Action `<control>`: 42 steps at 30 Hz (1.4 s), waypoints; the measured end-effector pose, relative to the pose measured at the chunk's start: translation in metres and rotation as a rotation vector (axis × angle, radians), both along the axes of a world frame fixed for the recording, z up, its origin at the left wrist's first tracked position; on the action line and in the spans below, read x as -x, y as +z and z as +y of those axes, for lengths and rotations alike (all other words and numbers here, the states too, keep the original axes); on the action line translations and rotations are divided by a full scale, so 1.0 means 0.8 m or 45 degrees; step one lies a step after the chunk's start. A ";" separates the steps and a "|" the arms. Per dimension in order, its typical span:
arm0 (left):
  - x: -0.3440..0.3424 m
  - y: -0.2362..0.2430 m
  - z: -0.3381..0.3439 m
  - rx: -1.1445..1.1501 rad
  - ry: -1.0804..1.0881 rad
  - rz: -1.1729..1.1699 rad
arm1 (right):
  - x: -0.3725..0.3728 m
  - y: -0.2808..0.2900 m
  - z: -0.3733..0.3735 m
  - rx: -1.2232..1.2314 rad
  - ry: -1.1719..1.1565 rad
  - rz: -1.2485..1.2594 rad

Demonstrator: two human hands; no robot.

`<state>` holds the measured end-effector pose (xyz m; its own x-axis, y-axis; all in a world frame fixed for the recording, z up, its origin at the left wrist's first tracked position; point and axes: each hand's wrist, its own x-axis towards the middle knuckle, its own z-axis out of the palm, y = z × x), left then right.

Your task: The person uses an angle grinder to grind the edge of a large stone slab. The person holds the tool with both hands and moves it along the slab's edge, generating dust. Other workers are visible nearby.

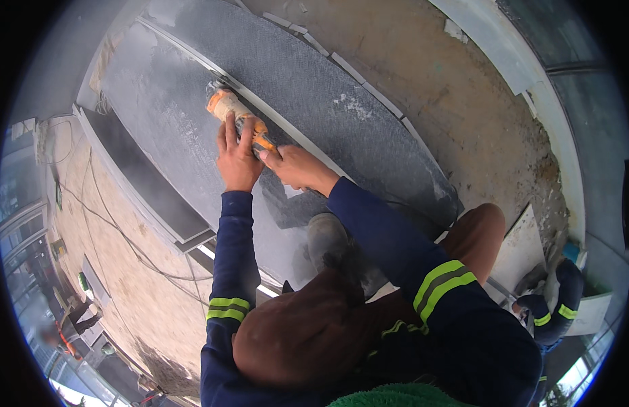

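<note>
An orange angle grinder (227,106), its body dusty and partly wrapped in pale material, lies across a dark grey slab (162,112). My left hand (238,157) is closed around the middle of its body. The rear end of the tool is gripped by my right hand (297,168). The grinder's head is at a long pale strip (260,102) that runs diagonally along the slab; whether its disc touches the strip I cannot make out. White dust marks the grey surface around the tool.
My boot (328,237) and bent knees are close below the hands. A raised edge with a dark channel (141,169) runs on the left, with cables (134,247) over the pale floor beyond. Bare brown ground (423,81) lies far right. A co-worker's sleeve (565,292) shows at the right.
</note>
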<state>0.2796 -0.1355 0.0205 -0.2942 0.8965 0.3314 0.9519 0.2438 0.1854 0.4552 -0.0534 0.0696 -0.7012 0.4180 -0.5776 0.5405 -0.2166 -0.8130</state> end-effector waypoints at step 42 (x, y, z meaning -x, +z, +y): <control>0.028 0.001 0.019 0.068 0.012 0.014 | 0.030 0.001 0.021 0.046 0.019 -0.039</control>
